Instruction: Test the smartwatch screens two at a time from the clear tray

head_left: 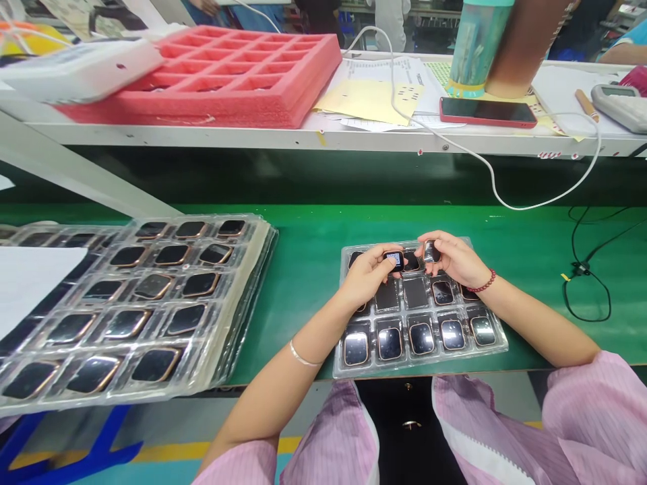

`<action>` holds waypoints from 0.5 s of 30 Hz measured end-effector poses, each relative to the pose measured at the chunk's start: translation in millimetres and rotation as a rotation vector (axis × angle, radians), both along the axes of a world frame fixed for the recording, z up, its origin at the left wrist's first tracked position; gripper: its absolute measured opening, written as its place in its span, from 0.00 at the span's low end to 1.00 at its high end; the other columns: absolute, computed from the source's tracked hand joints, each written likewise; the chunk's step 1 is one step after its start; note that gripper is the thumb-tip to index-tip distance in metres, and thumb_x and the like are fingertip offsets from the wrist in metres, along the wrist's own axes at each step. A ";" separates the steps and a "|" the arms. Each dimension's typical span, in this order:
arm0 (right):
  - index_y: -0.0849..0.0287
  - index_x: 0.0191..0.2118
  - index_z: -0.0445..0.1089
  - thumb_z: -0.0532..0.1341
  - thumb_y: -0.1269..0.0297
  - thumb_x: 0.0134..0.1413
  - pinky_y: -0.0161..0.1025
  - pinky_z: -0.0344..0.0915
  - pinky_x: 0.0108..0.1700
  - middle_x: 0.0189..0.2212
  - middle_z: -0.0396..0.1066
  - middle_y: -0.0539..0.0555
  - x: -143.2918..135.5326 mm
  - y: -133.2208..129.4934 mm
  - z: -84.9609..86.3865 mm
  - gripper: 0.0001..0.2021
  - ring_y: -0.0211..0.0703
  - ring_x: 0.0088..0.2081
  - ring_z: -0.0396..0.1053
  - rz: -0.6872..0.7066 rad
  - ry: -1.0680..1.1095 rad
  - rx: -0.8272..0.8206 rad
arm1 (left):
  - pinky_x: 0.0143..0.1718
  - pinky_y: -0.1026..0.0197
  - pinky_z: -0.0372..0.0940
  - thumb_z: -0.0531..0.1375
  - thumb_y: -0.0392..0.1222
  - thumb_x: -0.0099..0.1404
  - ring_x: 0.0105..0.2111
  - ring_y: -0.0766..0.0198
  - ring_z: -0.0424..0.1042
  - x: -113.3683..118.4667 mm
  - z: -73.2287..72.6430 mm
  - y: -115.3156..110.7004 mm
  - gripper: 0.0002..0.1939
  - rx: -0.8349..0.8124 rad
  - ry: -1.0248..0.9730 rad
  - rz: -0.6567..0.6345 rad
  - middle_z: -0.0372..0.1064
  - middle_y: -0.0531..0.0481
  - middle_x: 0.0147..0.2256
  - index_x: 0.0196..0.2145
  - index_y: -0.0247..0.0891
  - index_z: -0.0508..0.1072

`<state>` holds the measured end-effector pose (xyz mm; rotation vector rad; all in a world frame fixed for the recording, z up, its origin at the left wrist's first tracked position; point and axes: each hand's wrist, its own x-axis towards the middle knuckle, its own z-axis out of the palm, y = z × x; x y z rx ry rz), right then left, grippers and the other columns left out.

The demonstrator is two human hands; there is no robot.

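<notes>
rounded-square black watch body with a lit screen (397, 260) is sitting above the upper part of a clear plastic compartment tray (499, 337); left hand (364, 273) is gripping it between thumb and fingers. right hand (455, 259) is pinching a second rounded-square watch body with a gold-toned rim (431, 252), just beside the first. tray is lying on a green work surface (308, 269) near its front edge, front row holding five dark watch faces. stacked clear plastic trays (241, 276) of similar watches are standing at left, well apart from the hands.
</notes>
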<state>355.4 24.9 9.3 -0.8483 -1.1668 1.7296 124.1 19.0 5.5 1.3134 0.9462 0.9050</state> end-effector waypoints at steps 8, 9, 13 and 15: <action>0.57 0.52 0.69 0.69 0.61 0.55 0.34 0.76 0.29 0.42 0.78 0.55 -2.7 -3.5 -0.3 0.20 0.38 0.30 0.76 0.006 -0.099 0.091 | 0.27 0.64 0.64 0.67 0.46 0.61 0.30 0.64 0.75 0.2 4.1 -0.7 0.19 -0.002 -0.019 -0.006 0.77 0.45 0.39 0.48 0.35 0.74; 0.57 0.52 0.69 0.68 0.62 0.56 0.34 0.76 0.30 0.42 0.78 0.55 -3.0 -4.0 -0.4 0.19 0.38 0.30 0.76 0.012 -0.134 0.117 | 0.28 0.64 0.65 0.67 0.46 0.61 0.30 0.64 0.74 0.2 4.4 -0.5 0.19 -0.003 -0.027 -0.008 0.77 0.45 0.39 0.47 0.35 0.74; 0.58 0.48 0.71 0.66 0.62 0.59 0.35 0.75 0.30 0.41 0.78 0.55 -4.5 -6.2 0.5 0.13 0.37 0.29 0.75 0.026 -0.243 0.197 | 0.31 0.62 0.68 0.67 0.46 0.61 0.28 0.66 0.72 0.6 4.1 0.5 0.17 -0.005 -0.036 0.012 0.77 0.47 0.35 0.44 0.35 0.74; 0.58 0.48 0.72 0.66 0.62 0.59 0.35 0.74 0.30 0.41 0.78 0.55 -5.2 -7.4 1.0 0.13 0.37 0.29 0.75 0.032 -0.262 0.217 | 0.30 0.63 0.69 0.66 0.45 0.60 0.28 0.66 0.72 0.9 3.5 0.7 0.16 -0.002 -0.040 0.017 0.76 0.48 0.35 0.44 0.35 0.75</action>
